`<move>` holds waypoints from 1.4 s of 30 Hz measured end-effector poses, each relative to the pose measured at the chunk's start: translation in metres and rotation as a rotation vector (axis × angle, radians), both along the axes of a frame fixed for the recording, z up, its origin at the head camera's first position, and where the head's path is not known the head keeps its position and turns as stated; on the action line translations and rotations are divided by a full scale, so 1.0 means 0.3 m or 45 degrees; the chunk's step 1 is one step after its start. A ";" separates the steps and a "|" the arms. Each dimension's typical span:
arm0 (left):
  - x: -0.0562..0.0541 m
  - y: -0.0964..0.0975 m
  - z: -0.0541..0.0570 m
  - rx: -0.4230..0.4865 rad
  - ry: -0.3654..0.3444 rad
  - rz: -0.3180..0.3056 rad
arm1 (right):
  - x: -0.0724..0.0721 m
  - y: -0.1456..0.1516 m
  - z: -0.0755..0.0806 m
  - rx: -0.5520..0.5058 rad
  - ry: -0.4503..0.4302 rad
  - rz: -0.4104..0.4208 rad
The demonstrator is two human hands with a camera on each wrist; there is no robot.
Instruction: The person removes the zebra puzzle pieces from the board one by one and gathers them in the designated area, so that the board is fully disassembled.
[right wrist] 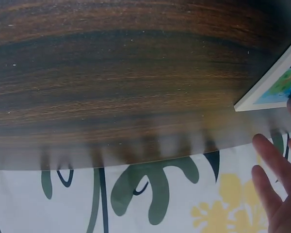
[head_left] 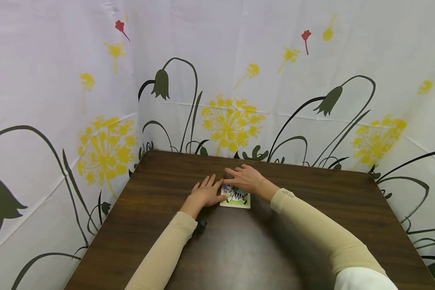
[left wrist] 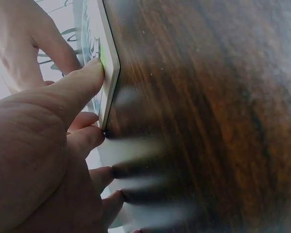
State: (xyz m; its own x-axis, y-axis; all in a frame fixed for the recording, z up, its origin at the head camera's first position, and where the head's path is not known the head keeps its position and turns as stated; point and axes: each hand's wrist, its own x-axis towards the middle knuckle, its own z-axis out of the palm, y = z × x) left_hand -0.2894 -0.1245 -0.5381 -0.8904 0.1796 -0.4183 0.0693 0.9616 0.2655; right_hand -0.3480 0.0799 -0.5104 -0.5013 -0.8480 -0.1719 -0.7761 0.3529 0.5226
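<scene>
Dark and wide, the surface (head_left: 366, 201) ran out all round the board (head_left: 235, 198). Right hand (head_left: 247, 179) over the board's far side, fingers loosely spread; left hand (head_left: 206, 195) along its left side, fingers straight and splayed, thumb on its face: neither gripped! The danger? Uneven pushing from the two could have slewed it. There it lay, flat between them, grassy edge facing the person; with its far part covered, no long axis could be told.

A pale-edged zebra picture board (head_left: 236, 197) lies flat on the table (head_left: 239, 249).
</scene>
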 end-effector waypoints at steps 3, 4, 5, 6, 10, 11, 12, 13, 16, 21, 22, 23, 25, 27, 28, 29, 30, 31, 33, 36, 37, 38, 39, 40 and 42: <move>0.011 0.002 0.015 0.017 0.012 -0.012 | -0.006 0.001 -0.001 0.006 -0.007 0.023; 0.014 0.003 0.016 0.018 0.017 -0.013 | -0.008 0.001 -0.001 0.010 -0.006 0.032; 0.020 0.006 0.023 0.019 0.025 -0.009 | -0.009 0.002 0.000 0.012 -0.007 0.040; 0.019 0.007 0.020 0.015 0.039 -0.005 | -0.011 0.002 0.001 0.015 -0.008 0.044; 0.031 0.022 0.042 -0.040 0.092 0.025 | -0.015 -0.006 0.009 0.009 -0.019 0.055; 0.033 0.026 0.050 -0.049 0.104 0.037 | -0.015 -0.010 0.010 0.003 -0.029 0.059; 0.034 0.029 0.055 -0.056 0.111 0.046 | -0.016 -0.014 0.012 0.004 -0.034 0.062; 0.039 0.031 0.068 -0.059 0.111 0.055 | -0.016 -0.019 0.013 0.004 -0.038 0.067; 0.027 0.025 0.060 -0.029 0.080 0.079 | -0.019 -0.029 0.016 0.020 -0.044 0.075; -0.011 -0.013 0.019 0.039 0.011 0.116 | -0.020 -0.035 0.010 0.013 -0.078 0.079; -0.020 -0.022 0.010 0.040 0.008 0.123 | -0.020 -0.037 0.008 0.004 -0.090 0.082; -0.029 -0.032 0.000 0.038 0.007 0.128 | -0.020 -0.039 0.007 -0.009 -0.096 0.089; -0.048 -0.048 -0.019 0.031 -0.003 0.139 | -0.021 -0.044 0.004 -0.024 -0.103 0.099; -0.064 -0.059 -0.035 0.027 -0.008 0.140 | -0.021 -0.048 0.002 -0.025 -0.098 0.107; -0.071 -0.062 -0.041 0.020 -0.017 0.135 | -0.022 -0.050 0.001 -0.021 -0.101 0.110; -0.075 -0.062 -0.046 0.018 -0.027 0.131 | -0.023 -0.050 0.000 -0.014 -0.104 0.112; -0.078 -0.061 -0.047 0.019 -0.035 0.127 | -0.024 -0.050 -0.001 -0.006 -0.108 0.111; -0.078 -0.058 -0.047 0.018 -0.038 0.123 | -0.024 -0.049 -0.002 0.000 -0.111 0.112; -0.074 -0.047 -0.035 0.013 -0.054 0.116 | -0.028 -0.047 -0.001 0.011 -0.117 0.112; -0.059 -0.032 -0.002 0.022 -0.046 0.133 | -0.032 -0.048 0.004 -0.001 -0.115 0.121; -0.051 -0.028 0.016 0.027 -0.044 0.141 | -0.033 -0.048 0.006 -0.007 -0.114 0.125; -0.044 -0.025 0.033 0.033 -0.046 0.150 | -0.034 -0.049 0.007 -0.012 -0.117 0.124; -0.038 -0.023 0.048 0.040 -0.043 0.160 | -0.035 -0.049 0.009 -0.021 -0.124 0.120; -0.037 -0.022 0.051 0.038 -0.038 0.164 | -0.034 -0.049 0.010 -0.032 -0.137 0.110; -0.034 -0.024 0.066 0.033 -0.047 0.172 | -0.034 -0.048 0.011 -0.061 -0.172 0.087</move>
State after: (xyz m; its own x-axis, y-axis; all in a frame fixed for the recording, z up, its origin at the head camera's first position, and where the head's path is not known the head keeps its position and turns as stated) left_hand -0.2995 -0.1316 -0.5182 -0.8914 0.0707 -0.4476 -0.0703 0.9542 0.2907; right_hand -0.3583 0.0656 -0.5071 -0.4174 -0.8882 -0.1919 -0.8611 0.3191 0.3959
